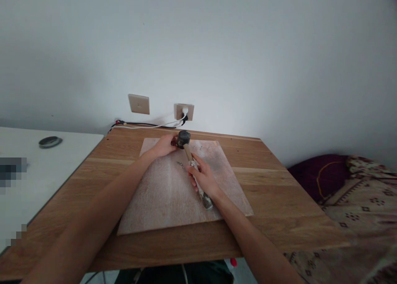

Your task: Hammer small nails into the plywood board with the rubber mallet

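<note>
My right hand (203, 177) is wrapped round the wooden handle of a hammer (188, 153). Its dark head is raised near the far edge of a pale square board (164, 197). My left hand (164, 145) rests at that far edge with its fingers pinched just beside the hammer head, on something too small to make out. A small nail (180, 164) lies loose on the board between my hands.
The board lies on a wooden table (279, 201) against a white wall. Two wall sockets (184, 111) with cables sit behind it. A white table (46, 168) with a dark ring (50, 142) stands at the left. Patterned bedding (356, 201) lies at the right.
</note>
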The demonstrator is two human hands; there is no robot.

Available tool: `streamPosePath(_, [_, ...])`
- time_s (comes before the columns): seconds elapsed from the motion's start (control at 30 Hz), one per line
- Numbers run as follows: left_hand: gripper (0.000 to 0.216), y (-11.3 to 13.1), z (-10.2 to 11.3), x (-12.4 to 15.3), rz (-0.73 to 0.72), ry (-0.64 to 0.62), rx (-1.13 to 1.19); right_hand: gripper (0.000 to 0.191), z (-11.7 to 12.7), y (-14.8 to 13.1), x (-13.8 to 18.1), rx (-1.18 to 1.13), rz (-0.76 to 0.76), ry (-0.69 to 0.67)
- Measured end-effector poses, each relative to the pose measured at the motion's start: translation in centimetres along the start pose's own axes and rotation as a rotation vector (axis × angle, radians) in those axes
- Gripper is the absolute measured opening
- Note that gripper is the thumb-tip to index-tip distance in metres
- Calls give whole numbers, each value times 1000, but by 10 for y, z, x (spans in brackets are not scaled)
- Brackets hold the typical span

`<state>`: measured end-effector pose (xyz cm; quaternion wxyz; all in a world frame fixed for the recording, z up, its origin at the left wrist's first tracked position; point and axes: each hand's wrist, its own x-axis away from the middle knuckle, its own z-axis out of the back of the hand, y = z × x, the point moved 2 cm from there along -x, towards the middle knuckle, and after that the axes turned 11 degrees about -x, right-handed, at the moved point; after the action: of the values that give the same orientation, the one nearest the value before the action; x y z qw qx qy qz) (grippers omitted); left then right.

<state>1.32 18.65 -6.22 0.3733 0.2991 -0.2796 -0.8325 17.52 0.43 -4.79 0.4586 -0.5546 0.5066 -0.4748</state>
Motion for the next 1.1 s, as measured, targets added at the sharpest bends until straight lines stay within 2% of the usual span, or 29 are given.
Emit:
streamPosePath(0.13, [49,6,16,0,0,-40,-83,79,0,-1,1,-5,-9,-5])
streamPosePath(0.23, [28,16,38,2,55,-100,-239,79,0,-3,2,-26,-11,2])
streamPosePath(0.3, [17,29,47,7,27,-269,-312,79,-1,-5,2,-47,5,15])
streamPosePath(0.37, [16,45,46,12,-58,-465,-332,79,-1,-7,3,-58,34,32])
streamPosePath(0.43, [21,60,38,17,-132,-564,-344,78,-1,-10,3,-59,54,48])
streamPosePath(0.53, [18,71,20,19,-185,-593,-360,75,-1,-14,5,-49,57,55])
streamPosePath(0.63, [12,73,10,19,-202,-592,-332,74,-1,-15,6,-39,57,45])
streamPosePath(0.8, [14,70,19,18,-170,-546,-281,74,-1,-15,6,-50,51,30])
streamPosePath(0.97, [27,67,28,17,-189,-567,-322,78,-1,-13,7,-49,40,34])
streamPosePath(1.1, [25,65,29,18,-184,-587,-363,77,-1,-14,6,-47,48,32])
